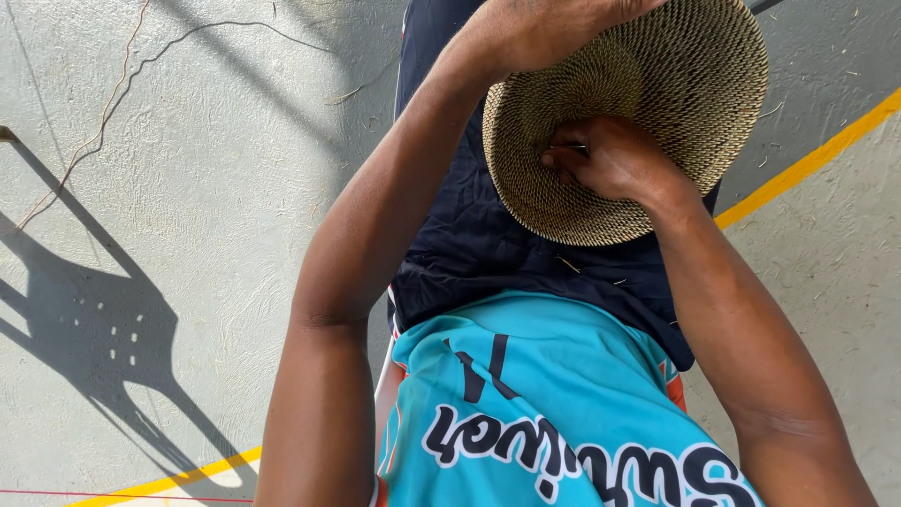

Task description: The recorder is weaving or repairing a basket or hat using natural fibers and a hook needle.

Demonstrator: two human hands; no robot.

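Seen from above, one person sits over a concrete floor, both hands on a woven basket.

Basket: a round bowl of coiled tan fibre, tilted so its hollow faces the camera; it rests over the lap, above the dark shorts, near the top edge of the view.

Left hand: the left hand lies across the upper rim of the basket, gripping it; the fingers run out of view at the top edge, so how far they curl cannot be told.

Right hand: the right hand sits inside the hollow, fingers pinched together at the weave near the centre; what they pinch is too small to tell.

Clothing: a turquoise shirt with dark lettering fills the lower middle, below the shorts.

Floor: grey concrete floor, rough in texture, with a yellow line crossing the right side and another at the lower left.

Shadow: the shadow of a chair falls on the floor at the left.

Strands: thin fibres lie on the floor toward the upper left corner.
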